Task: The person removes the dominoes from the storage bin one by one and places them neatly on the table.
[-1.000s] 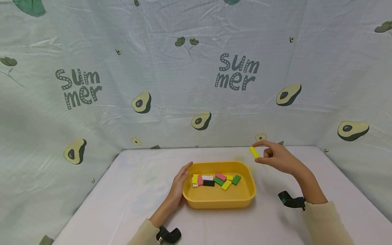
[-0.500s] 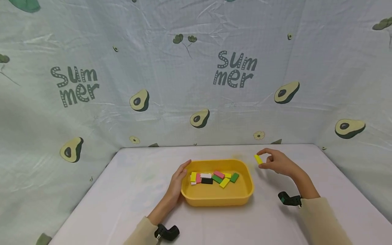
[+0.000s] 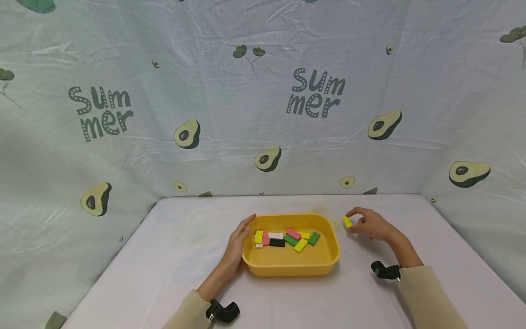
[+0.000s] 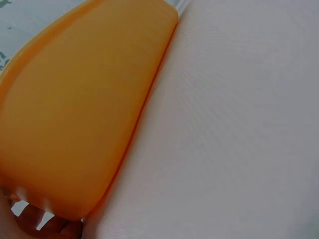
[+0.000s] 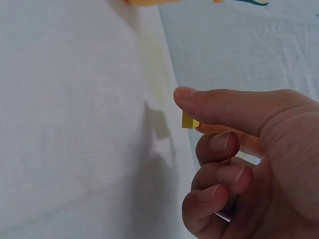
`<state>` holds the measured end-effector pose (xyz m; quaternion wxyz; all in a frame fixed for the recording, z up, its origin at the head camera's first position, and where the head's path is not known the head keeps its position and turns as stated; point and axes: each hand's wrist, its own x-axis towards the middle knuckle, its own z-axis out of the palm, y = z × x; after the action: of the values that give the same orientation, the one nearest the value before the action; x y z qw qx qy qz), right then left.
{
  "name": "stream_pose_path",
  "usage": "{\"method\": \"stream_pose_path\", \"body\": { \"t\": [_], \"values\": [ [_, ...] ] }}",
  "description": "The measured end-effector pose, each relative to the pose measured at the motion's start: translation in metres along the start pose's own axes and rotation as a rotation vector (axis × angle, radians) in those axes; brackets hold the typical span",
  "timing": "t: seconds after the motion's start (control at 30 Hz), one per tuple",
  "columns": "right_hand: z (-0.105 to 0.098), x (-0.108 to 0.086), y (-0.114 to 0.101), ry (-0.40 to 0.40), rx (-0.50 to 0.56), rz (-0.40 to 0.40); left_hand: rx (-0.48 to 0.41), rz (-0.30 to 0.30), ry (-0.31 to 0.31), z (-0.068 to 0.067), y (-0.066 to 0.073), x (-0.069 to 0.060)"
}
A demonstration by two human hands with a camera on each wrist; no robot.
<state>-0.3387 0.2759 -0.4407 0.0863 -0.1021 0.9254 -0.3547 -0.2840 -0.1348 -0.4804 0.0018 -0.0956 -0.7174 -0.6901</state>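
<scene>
**Right hand pinches yellow block beside the tray**

The right thumb and forefinger grasp the yellow block between their tips; the other three fingers curl toward the palm. The block is held above the tabletop, its shadow falling just beside the fingers.

The tray lies to the left of the pinching fingers, near but apart from them. Inside it, a green block is nearest those fingers. Farther toward the left hand come yellow, pink and green pieces close together, then a white block just beyond a black block. Closest to the left fingers sits a yellow piece, with a pink block right next to it.

The left fingers are extended and clasp nothing, touching the tray's left wall, tips by its far corner. Beyond both hands' fingers hangs a printed cloth.
</scene>
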Motion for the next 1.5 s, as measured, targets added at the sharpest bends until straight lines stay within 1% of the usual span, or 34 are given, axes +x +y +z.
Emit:
{"method": "stream_pose_path", "body": {
  "t": [0.23, 0.37, 0.6, 0.8, 0.97, 1.23, 1.5],
  "values": [
    [0.009, 0.005, 0.009, 0.042, -0.057, 0.0, 0.006, 0.004, 0.002, 0.001, 0.0, 0.0],
    [0.011, 0.006, 0.011, 0.054, -0.051, 0.008, 0.014, 0.013, -0.003, 0.001, 0.001, 0.001],
    [0.014, 0.008, 0.011, 0.06, -0.055, 0.005, 0.019, 0.011, 0.013, 0.001, 0.002, 0.001],
    [0.016, 0.01, 0.015, 0.06, -0.039, 0.021, 0.013, 0.006, 0.009, 0.002, 0.001, 0.0],
    [0.017, 0.009, 0.016, 0.063, -0.024, 0.019, 0.007, 0.006, 0.004, 0.002, 0.0, 0.0],
    [0.017, 0.008, 0.014, 0.056, -0.013, 0.024, 0.008, 0.017, 0.004, 0.001, 0.001, 0.0],
    [0.016, 0.009, 0.015, 0.057, -0.011, 0.033, -0.004, 0.028, -0.009, 0.001, 0.0, 0.0]
  ]
}}
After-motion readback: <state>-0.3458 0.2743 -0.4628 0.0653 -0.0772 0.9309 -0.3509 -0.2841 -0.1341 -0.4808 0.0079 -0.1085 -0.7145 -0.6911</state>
